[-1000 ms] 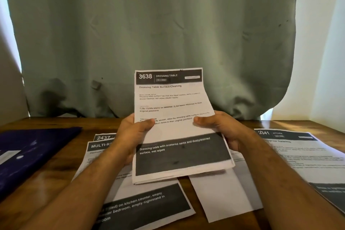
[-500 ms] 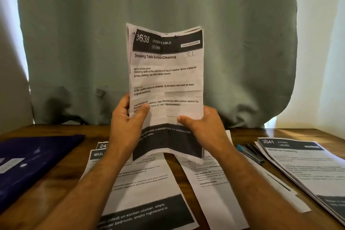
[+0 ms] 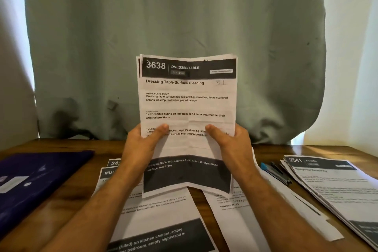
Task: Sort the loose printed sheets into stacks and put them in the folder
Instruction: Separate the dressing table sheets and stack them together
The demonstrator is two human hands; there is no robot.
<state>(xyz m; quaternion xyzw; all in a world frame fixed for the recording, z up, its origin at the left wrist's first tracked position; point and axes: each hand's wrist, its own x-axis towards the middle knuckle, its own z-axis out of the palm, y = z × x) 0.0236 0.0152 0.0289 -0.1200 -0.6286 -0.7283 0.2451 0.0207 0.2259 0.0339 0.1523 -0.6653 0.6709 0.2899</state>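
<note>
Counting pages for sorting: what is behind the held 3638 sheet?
More sheet edges peek out behind the 3638 sheet at its top left corner, gripped together by left hand and right hand. Their print and count are hidden.

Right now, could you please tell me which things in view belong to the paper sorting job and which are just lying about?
Job:
- white 3638 printed sheets, held upright by left hand and right hand
- loose printed sheets on the table
- stacked 2541 kitchen sheets
- dark purple folder

Lying about:
- blue-capped pens
- grey-green curtain
</note>
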